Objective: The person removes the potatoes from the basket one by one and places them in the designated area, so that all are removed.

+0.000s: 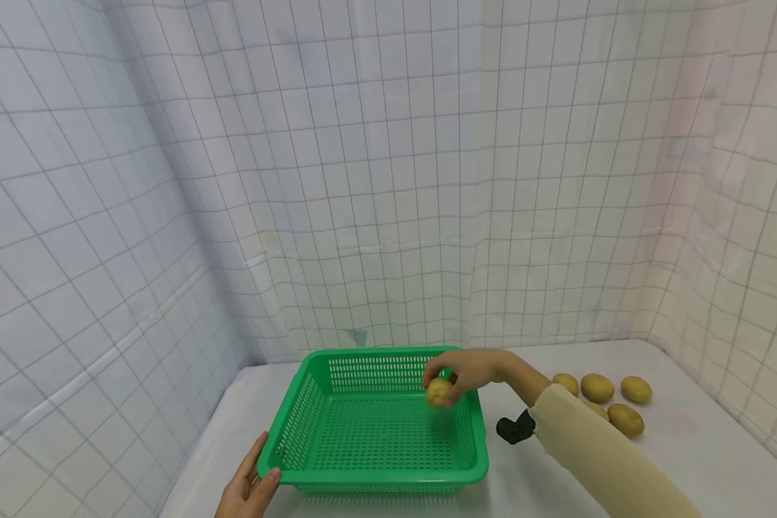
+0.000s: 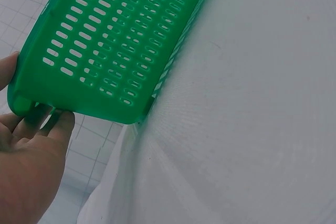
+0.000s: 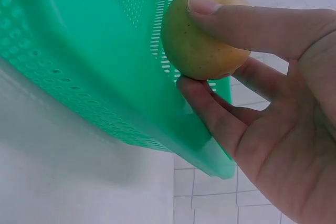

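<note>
A green plastic basket (image 1: 388, 476) with slotted walls stands on the white table. My left hand (image 1: 249, 485) holds its near left corner; in the left wrist view, the thumb lies over the rim and the fingers (image 2: 62, 124) curl beneath it. Over the right part of the basket, my right hand (image 1: 469, 373) grips a yellow-brown potato (image 1: 438, 393). The right wrist view shows the thumb pressed on one side of this potato (image 3: 205, 40), with fingertips (image 3: 191, 87) against the other. Inside the basket, the floor shows no potatoes.
Several potatoes (image 1: 597, 388) lie on the table to the right, some partly behind the right sleeve (image 1: 596, 446). A dark, almost black object (image 1: 516, 427) sits between the basket and that sleeve, its kind unclear. White gridded curtains (image 1: 375, 216) enclose the table's back and sides.
</note>
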{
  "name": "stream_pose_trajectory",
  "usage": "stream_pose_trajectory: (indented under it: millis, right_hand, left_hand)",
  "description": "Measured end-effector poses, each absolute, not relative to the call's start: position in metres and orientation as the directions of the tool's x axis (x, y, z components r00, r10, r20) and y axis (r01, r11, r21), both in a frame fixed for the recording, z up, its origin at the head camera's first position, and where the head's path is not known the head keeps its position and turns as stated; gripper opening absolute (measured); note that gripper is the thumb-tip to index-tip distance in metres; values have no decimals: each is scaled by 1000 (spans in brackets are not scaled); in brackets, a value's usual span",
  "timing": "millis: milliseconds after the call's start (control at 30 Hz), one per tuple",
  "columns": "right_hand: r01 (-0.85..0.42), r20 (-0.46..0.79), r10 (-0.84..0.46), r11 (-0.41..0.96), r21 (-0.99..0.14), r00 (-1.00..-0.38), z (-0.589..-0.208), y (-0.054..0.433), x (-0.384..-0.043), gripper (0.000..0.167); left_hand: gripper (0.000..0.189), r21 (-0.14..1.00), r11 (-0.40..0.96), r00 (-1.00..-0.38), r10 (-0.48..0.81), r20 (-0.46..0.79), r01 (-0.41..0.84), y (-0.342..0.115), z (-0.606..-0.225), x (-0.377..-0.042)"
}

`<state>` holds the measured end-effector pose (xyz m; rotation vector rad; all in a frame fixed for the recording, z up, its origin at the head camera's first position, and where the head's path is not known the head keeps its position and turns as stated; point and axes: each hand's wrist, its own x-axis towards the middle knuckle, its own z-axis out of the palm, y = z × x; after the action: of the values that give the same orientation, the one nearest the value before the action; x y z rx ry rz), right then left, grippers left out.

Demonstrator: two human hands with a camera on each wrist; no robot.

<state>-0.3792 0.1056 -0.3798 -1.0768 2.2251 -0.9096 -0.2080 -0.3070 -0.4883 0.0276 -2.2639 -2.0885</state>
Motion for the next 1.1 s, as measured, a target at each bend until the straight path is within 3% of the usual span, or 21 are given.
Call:
stream_pose_trajectory:
  millis: [1100]
  right_hand:
    - [-392, -110, -738, 472, -790, -666, -369, 162, -366, 39]
  left_hand:
    - [88, 994, 102, -996, -73, 51, 44, -305, -491, -208]
